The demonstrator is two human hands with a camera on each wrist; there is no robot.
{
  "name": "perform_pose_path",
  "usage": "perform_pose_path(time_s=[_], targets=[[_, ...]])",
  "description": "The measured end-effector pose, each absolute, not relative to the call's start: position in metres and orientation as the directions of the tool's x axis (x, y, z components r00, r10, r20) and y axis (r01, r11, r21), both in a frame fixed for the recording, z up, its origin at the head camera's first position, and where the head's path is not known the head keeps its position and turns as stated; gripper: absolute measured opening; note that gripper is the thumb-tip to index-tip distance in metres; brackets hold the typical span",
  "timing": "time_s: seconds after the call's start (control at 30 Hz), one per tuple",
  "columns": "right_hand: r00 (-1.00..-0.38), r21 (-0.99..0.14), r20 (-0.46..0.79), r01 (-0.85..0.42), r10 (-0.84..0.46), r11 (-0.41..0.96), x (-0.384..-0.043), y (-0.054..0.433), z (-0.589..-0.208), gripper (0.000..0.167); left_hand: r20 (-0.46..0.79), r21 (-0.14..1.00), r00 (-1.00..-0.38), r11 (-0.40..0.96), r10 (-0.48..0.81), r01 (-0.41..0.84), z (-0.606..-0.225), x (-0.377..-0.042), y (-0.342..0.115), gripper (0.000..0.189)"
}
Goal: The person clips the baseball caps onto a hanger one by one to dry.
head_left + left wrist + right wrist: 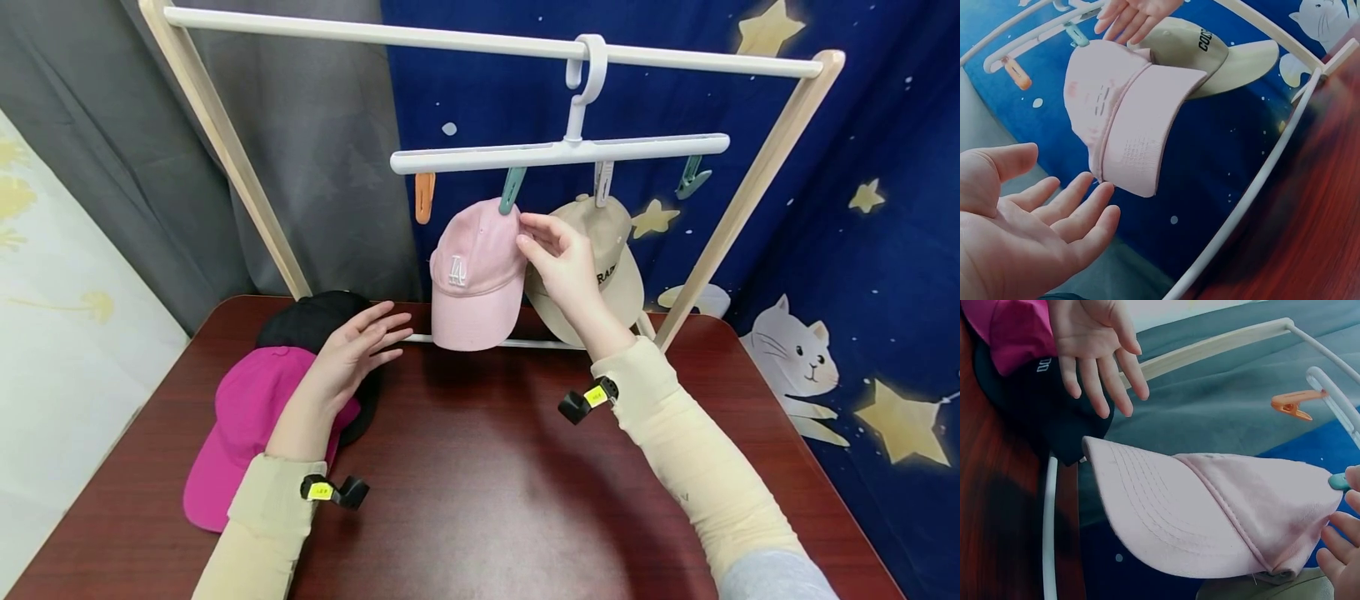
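A pink cap [477, 275] with a white emblem hangs by its crown from a teal clip [512, 190] on the white hanger [558, 153]. My right hand [564, 258] is at the cap's upper right side, its fingertips at the fabric close below the clip. In the right wrist view those fingers [1341, 540] look loosely extended, not curled round the cap. Away to the left, my left hand [352, 354] is held in the air with spread fingers and nothing in it; the left wrist view shows its palm [1029, 244] beside the pink brim.
A beige cap [592, 225] hangs from a pale clip [603, 183]. An orange clip [424, 198] and another green clip [692, 177] hold nothing. Magenta [258, 400] and black [311, 321] caps lie on the brown table [480, 500]. A wooden-legged rack [750, 200] carries the hanger.
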State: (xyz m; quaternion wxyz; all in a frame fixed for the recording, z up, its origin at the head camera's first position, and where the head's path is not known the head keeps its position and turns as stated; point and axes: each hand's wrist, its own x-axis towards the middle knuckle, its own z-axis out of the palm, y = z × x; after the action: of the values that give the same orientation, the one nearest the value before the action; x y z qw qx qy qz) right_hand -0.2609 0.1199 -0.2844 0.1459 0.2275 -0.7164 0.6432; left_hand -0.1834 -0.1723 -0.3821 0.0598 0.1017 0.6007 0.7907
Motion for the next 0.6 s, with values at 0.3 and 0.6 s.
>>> perform_pose_path(time_s=[0.3, 0.6], targets=[[-0.837, -0.835, 0.538, -0.546, -0.101, 0.067, -0.248, 0.115, -0.287, 0.025, 0.112, 0.985, -0.972, -0.155, 0.205, 0.080, -0.372, -0.177, -0.181, 0.045], [-0.808, -0.809, 0.582, -0.586, -0.091, 0.028, -0.237, 0.107, -0.295, 0.023, 0.128, 0.991, -0.971, 0.012, 0.204, 0.133, -0.358, -0.167, -0.192, 0.046]])
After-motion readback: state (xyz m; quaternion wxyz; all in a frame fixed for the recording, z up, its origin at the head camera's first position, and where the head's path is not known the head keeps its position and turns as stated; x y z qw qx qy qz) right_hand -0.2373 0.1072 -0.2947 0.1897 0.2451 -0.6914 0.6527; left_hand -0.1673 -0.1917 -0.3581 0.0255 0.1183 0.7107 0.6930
